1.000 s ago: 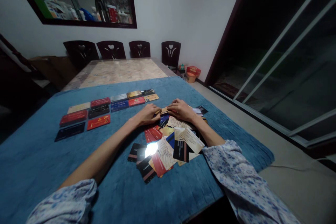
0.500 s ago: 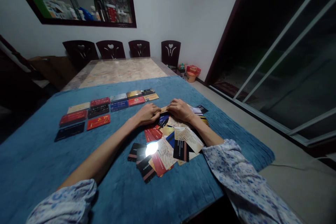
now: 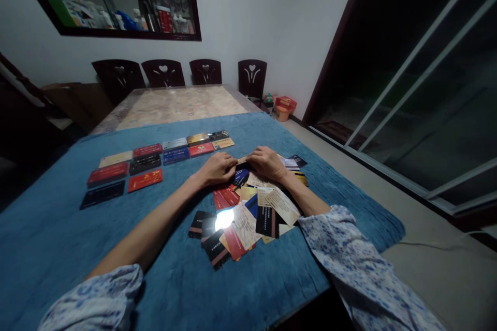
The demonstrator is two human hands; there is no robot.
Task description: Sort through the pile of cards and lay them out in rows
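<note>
Head view, with the middle of the loose pile of cards as the dial's centre and twelve straight ahead: nearest, at seven o'clock, a striped dark card lies at the pile's rim on the blue cloth. A tug on that cloth could shift everything on it, since the cards are thin and merely overlap. At eight, glare on a grey card washes out part of its face, so its print might be misread.

At three, a cream card reaches close to the patterned sleeve; the right forearm passes over that flank, and if it dropped or dragged, the cuff would probably sweep cards along. At two, a dark card sits on the outer side of the right wrist, where a backward swing could knock it.

At eleven and just past twelve are the left hand and right hand. Their fingers are closed on the ends of one pale-edged card at twelve, tipped nearly edge-on. Such a narrow pinch might slip, dropping it into the pile; its printing is hidden from here.

Farther, at ten, rows of cards nearly touch or overlap; a low-passing left sleeve could muddle them. Beyond, at eleven, the bench shows bare.
</note>
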